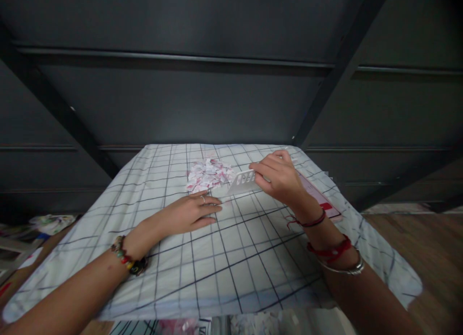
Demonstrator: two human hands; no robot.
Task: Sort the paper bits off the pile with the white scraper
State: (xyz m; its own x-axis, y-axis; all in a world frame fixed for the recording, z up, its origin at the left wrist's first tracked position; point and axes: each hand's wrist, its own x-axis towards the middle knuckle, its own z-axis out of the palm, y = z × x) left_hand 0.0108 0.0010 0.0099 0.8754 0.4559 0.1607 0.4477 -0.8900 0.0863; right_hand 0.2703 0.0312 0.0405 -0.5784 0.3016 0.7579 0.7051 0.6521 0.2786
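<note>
My right hand [280, 177] grips a flat white plate with a row of oval holes [244, 181] along its top edge. The plate stands tilted on its long edge, its lower side at or just above the checked cloth. To its left lies a loose pile of torn paper scraps [210, 174], white with pink bits. My left hand [197, 212] rests palm down in front of the pile, fingers stretched toward the plate and holding nothing. A pink-and-red flat item [327, 207] lies partly behind my right wrist.
A white cloth with dark grid lines [217, 258] covers the table. Dark panels [195, 103] rise directly behind its far edge. Below the near edge, more paper bits [255, 324] and a pink thing [177, 327] show. Wooden floor [427, 243] lies to the right.
</note>
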